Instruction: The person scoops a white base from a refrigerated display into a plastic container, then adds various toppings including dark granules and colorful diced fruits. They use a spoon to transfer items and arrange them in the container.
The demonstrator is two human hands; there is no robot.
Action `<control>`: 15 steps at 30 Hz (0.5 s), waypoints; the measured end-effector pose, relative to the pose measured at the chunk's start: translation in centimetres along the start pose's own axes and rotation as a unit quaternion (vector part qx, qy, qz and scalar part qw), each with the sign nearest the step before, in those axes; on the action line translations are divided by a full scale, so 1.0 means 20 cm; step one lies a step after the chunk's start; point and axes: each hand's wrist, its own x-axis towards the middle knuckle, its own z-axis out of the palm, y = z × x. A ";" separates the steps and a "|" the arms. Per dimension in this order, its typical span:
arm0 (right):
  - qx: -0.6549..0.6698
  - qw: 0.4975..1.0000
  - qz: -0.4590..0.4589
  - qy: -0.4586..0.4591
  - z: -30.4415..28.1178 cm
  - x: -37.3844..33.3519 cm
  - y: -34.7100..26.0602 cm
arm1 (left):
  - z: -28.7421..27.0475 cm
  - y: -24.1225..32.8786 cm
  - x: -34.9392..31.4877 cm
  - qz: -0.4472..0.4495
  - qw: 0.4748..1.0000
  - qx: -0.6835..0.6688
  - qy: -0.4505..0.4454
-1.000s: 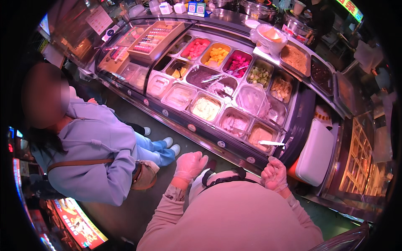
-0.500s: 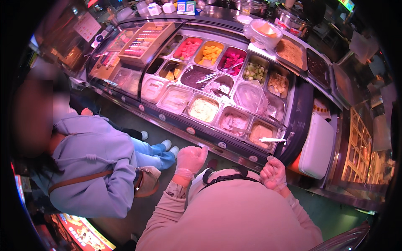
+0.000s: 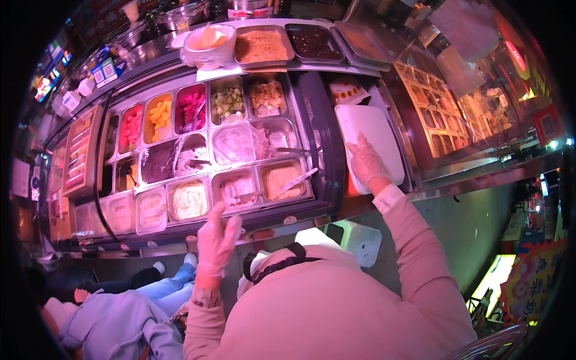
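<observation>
The long desk (image 3: 326, 138) takes up most of the frame, running from the left edge to the upper right with rows of metal pans sunk into it under pinkish light. My pinkish top (image 3: 342, 300) fills the lower centre, and a person in a blue-grey hoodie (image 3: 114, 324) stands at the lower left. At the upper right I see a lit rack (image 3: 429, 108) split into small compartments. Left of that rack, right of the picture's centre, sits a white-topped box (image 3: 387, 138) with orange showing below its top. Along the upper middle are a tray of brown crumbs (image 3: 262, 45), a tray of dark pieces (image 3: 314, 43) and a bowl wrapped in clear plastic (image 3: 207, 51). Both my hands wear clear gloves. My right hand (image 3: 367, 161) rests on the box's white top, fingers stretched out rather than curled. My left hand (image 3: 217, 237), left of centre, is loosely spread, thumb apart from the fingers, nothing in it; it hovers by the near edge of the desk, close to the pan of white cream (image 3: 189, 200) and the pan of pinkish paste (image 3: 236, 189). Smallest of all, a white-handled spatula (image 3: 300, 179) leans in the pan of tan paste (image 3: 276, 175), just right of the middle.
</observation>
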 end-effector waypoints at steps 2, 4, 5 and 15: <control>-0.010 0.999 -0.013 -0.043 0.04 0.03 0.00 | 0.14 0.13 0.11 0.059 0.998 0.010 -0.026; -0.046 0.997 -0.054 -0.043 0.02 0.06 0.00 | 0.30 0.24 0.20 0.167 0.985 -0.019 -0.024; -0.080 0.993 -0.080 -0.033 -0.04 0.07 0.03 | 0.39 0.28 0.23 0.192 0.981 -0.025 -0.022; -0.056 0.990 -0.130 -0.004 -0.04 0.14 0.16 | 1.08 0.66 0.53 0.344 0.927 -0.041 -0.145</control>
